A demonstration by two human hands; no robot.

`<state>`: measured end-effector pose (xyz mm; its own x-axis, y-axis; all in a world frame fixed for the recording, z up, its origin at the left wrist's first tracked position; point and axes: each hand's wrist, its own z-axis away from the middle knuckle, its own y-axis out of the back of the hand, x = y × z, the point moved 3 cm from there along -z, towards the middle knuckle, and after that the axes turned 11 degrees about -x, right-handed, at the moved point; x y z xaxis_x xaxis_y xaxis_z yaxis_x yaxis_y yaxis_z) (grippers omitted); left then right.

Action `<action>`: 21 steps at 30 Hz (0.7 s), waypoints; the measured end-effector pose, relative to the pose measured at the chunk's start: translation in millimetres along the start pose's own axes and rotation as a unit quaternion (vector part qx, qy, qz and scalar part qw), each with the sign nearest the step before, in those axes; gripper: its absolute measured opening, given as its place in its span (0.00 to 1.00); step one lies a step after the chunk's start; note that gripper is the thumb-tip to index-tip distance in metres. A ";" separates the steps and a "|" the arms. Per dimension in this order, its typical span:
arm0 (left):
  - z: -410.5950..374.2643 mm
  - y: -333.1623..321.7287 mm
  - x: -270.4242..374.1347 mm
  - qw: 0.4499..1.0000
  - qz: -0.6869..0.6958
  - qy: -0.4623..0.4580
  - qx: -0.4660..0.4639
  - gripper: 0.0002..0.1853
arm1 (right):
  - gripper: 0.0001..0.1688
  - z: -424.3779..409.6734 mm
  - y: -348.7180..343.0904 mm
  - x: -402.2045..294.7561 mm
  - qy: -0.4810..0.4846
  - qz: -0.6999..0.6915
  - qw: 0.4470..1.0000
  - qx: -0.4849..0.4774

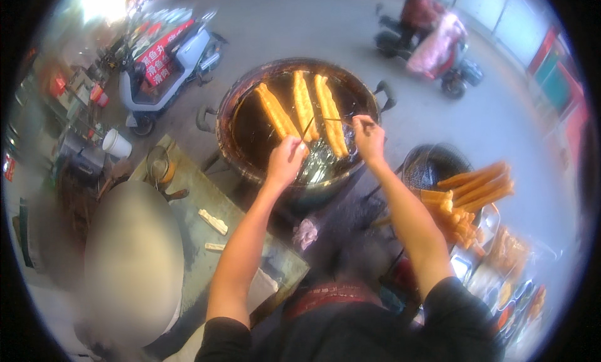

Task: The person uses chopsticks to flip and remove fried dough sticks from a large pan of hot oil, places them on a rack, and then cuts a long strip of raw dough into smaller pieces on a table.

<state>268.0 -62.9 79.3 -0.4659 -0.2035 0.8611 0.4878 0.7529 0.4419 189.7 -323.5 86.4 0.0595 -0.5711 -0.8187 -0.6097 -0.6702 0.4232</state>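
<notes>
Three golden fried dough sticks lie in dark oil in a large wok (225,122) before me. My left hand (285,161) grips a thin dark stick at the wok's near side, close to the lower end of the left dough stick (277,112). The tip of that thin stick reaches the middle dough stick (304,104). In my right hand (368,139), over the right part of the wok, is another thin stick, which crosses the right dough stick (331,113). Pale strips of raw dough (213,222) rest on the worktable (197,188) at lower left.
A wire basket (434,158) and a pile of fried dough sticks (479,188) stand at right. Past the wok, a parked scooter (159,87) is at left and a rider on a scooter (434,47) at right. A ladle (159,165) lies on the table's far corner.
</notes>
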 end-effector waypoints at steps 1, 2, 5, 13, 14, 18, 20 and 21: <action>0.0 -4.6 4.8 1.000 -0.016 -0.005 -0.002 0.11 | 0.08 0.6 -3.8 -3.9 0.032 0.009 0.999 -0.015; 1.4 -6.6 3.6 0.999 -0.038 0.002 0.004 0.11 | 0.08 4.2 -9.1 -10.1 0.062 0.017 0.997 -0.031; 4.7 -12.4 -2.8 0.994 -0.106 0.024 0.021 0.10 | 0.07 11.5 -12.6 -22.7 0.082 -0.084 0.991 -0.056; 17.6 -12.4 -12.5 0.995 -0.098 0.001 0.001 0.10 | 0.06 3.3 -7.6 -3.7 0.005 -0.144 0.989 -0.035; 19.5 -10.6 -11.7 0.997 -0.072 0.009 -0.007 0.10 | 0.06 3.2 -5.6 -8.1 0.003 -0.153 0.988 -0.022; 18.5 6.7 -0.4 0.999 0.036 0.029 -0.007 0.11 | 0.07 -2.3 -1.6 -14.9 -0.005 -0.157 0.988 0.001; 8.5 18.8 -5.2 0.997 0.063 0.031 0.039 0.11 | 0.07 -4.6 -1.0 -12.4 -0.031 -0.131 0.991 -0.010; 0.7 25.2 -17.5 0.996 0.048 0.028 0.066 0.10 | 0.08 -7.1 -1.6 -13.2 -0.031 -0.123 0.992 -0.001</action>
<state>287.9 -39.9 75.2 -0.3785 -0.1584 0.9120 0.4242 0.8460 0.3230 195.5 -318.2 99.2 0.1570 -0.3607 -0.9194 -0.5817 -0.7861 0.2091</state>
